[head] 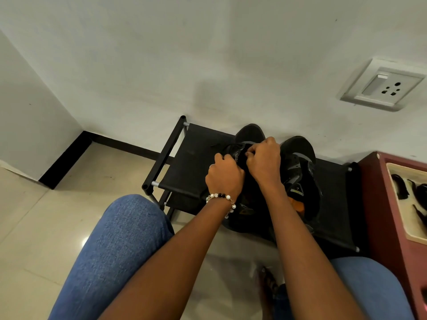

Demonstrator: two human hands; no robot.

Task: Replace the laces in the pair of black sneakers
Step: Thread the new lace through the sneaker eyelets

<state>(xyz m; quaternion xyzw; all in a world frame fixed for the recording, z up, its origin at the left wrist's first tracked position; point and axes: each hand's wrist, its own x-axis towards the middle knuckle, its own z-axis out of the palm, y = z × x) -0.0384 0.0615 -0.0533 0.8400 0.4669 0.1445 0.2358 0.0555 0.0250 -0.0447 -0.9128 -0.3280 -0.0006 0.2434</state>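
Two black sneakers stand side by side on a low black shoe rack (182,162), toes toward the wall. Both my hands work at the lace area of the left sneaker (250,133). My left hand (225,174), with a bead bracelet at its wrist, has its fingers curled over that shoe's left side. My right hand (265,160) pinches something dark at the shoe's tongue, probably the lace; the lace itself is mostly hidden under my fingers. The right sneaker (300,167) lies untouched beside it, with grey panels and an orange patch near the heel.
The rack stands against a white wall with a socket plate (382,85) at the upper right. A maroon cabinet (379,204) with a cream tray of dark items adjoins the rack's right end. My jean-clad knees fill the foreground over a beige tile floor (46,218).
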